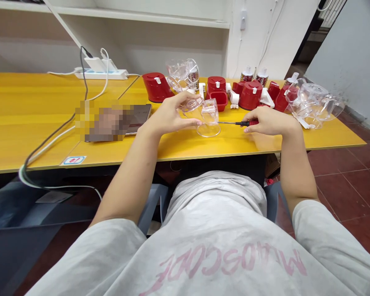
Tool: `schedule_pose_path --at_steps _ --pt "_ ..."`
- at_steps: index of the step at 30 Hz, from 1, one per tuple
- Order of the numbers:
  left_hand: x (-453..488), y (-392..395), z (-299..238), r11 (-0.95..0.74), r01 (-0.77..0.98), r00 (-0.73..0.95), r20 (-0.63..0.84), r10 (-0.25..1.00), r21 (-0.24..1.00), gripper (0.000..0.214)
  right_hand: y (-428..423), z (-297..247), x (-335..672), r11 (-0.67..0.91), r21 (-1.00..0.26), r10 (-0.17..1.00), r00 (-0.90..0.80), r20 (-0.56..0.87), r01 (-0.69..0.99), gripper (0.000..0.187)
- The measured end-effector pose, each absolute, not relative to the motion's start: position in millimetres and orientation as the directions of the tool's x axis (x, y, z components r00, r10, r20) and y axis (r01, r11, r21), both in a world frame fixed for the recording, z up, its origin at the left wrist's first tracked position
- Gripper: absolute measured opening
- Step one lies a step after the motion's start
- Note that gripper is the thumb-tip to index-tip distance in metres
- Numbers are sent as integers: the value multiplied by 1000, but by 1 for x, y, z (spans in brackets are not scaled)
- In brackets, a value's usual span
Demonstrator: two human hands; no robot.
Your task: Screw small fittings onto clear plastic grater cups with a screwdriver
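Observation:
Fingers and thumb of my left hand (pixel 175 113) are closed round a clear plastic part (pixel 209 111) with a ring-shaped rim, held just above the yellow table. My right hand (pixel 265 120) grips a screwdriver (pixel 248 123) by its red and black handle. The screwdriver's thin shaft points left, and its tip meets the side of the clear part. Whether a screw sits at the tip is too small to tell. Behind my hands stand red plastic housings (pixel 217 84) with small white tabs.
More clear plastic parts are piled at the back (pixel 181 74) and at the right (pixel 317 102). A dark tablet-like device (pixel 138 119), partly blurred out, lies left of my arm. A power strip (pixel 111 74) with cables is at the back left. The table's front edge runs before my lap.

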State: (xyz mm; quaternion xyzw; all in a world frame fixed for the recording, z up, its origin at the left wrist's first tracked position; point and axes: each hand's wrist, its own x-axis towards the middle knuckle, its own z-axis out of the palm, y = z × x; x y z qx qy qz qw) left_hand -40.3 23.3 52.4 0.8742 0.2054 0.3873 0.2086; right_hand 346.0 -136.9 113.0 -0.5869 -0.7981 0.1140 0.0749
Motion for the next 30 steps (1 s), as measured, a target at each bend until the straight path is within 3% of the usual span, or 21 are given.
schedule_pose_path --at_steps 7,11,20,30 --pt "-41 23 53 -823 192 630 576 522 535 112 -148 124 347 198 -457 928 -316 -197 867 40" --pt "-42 21 55 -831 208 629 580 518 517 110 -152 128 353 230 -447 949 -302 -95 864 49" --pt "-44 22 56 -837 200 667 555 497 509 108 -155 126 365 215 -375 976 -204 69 902 43" --pt "-43 20 55 -839 167 676 559 480 519 107 -148 122 360 242 -389 970 -226 86 889 48"
